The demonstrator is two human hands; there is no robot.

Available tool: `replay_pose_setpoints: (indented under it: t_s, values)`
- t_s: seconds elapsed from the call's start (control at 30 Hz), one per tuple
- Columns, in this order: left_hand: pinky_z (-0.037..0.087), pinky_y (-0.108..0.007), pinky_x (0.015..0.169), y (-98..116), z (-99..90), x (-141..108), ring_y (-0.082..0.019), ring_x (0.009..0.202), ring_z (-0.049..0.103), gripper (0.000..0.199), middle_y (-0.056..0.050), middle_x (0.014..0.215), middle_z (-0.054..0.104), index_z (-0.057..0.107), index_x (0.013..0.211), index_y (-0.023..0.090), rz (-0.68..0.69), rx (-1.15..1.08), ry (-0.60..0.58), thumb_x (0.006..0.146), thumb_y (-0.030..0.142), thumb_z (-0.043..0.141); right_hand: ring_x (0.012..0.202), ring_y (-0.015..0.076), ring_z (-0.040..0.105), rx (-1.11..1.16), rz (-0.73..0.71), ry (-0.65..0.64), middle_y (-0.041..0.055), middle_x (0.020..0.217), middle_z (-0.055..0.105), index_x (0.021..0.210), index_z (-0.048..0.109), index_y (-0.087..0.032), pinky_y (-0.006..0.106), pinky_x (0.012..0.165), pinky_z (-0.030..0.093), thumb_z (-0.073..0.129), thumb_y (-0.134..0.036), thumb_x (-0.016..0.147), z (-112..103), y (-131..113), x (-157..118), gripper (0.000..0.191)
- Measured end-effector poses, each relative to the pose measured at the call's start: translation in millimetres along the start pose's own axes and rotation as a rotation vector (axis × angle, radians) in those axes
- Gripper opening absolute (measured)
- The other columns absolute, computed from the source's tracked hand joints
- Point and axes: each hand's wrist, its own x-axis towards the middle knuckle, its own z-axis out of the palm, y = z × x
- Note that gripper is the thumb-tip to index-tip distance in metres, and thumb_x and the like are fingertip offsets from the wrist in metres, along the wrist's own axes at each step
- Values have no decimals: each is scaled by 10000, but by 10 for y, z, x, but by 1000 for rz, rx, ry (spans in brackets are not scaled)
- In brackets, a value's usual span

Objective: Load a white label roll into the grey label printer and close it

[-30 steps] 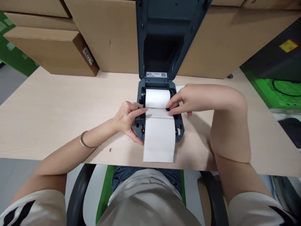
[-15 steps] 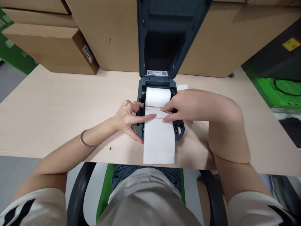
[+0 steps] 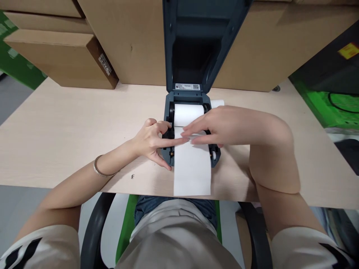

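Observation:
A dark blue-grey label printer (image 3: 167,99) stands on the table with its lid (image 3: 206,22) raised. Inside it lies a white label roll (image 3: 188,115), and its paper strip (image 3: 192,172) runs out over the front toward me. My left hand (image 3: 153,141) is at the printer's left side. Its index finger stretches across the strip, while the thumb is by the front left corner. From the right, my right hand (image 3: 206,130) reaches over the strip with fingers extended and apart. The fingertips rest on the paper beside my left index finger; part of the printer's right side is hidden.
A large cardboard box (image 3: 140,45) stands behind the printer, with a smaller cardboard box (image 3: 61,59) at the back left. Another white roll (image 3: 217,103) shows partly behind my right hand. On the right are a green box (image 3: 333,108) and a dark object (image 3: 347,157).
The paper strip has shifted slightly right. My right fingers have moved left across it and straightened. My left index fingertip has slid a little to the right.

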Motion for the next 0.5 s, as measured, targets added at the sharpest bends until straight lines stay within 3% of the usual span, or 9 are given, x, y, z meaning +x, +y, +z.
replay_pose_setpoints:
  t_s: [0.07, 0.13, 0.3, 0.43, 0.5]
  values:
    - [421, -380, 809, 9, 1, 14, -220, 962, 605, 936, -18, 974, 489, 722, 1406, 328, 17, 21, 33, 806, 1011, 500, 1022, 248, 768, -17, -42, 13, -1, 1299, 801, 1336, 796, -372, 372, 867, 503, 513, -472, 1037, 53, -50, 0, 424]
    - [417, -380, 812, 11, 15, 11, -221, 963, 593, 922, -16, 969, 478, 715, 1410, 330, 23, 17, 45, 806, 1001, 524, 1111, 265, 751, -34, -38, 25, -4, 1299, 801, 1333, 799, -365, 371, 869, 506, 488, -412, 1047, 89, -86, -1, 425]
    - [399, -382, 821, 11, 42, -13, -225, 989, 648, 909, -13, 976, 487, 723, 1372, 299, 50, 44, 110, 823, 990, 505, 941, 219, 753, 10, -96, 40, 0, 1172, 831, 1283, 818, -345, 330, 754, 499, 496, -403, 1031, 35, -59, -49, 413]
    - [393, -388, 893, 73, 6, 38, -239, 1052, 714, 752, 5, 934, 591, 741, 1252, 329, 106, 159, 180, 903, 918, 430, 721, 184, 660, 133, -109, 365, 48, 875, 793, 1017, 850, -245, 332, 653, 442, 559, -542, 981, -118, 119, -5, 417]
    - [412, -379, 891, 134, -29, 87, -228, 1065, 729, 627, 10, 906, 651, 755, 1146, 310, 179, 193, 206, 956, 825, 452, 709, 194, 628, 171, -128, 462, 59, 793, 743, 1003, 836, -237, 342, 640, 425, 535, -627, 972, -182, 283, 110, 494]
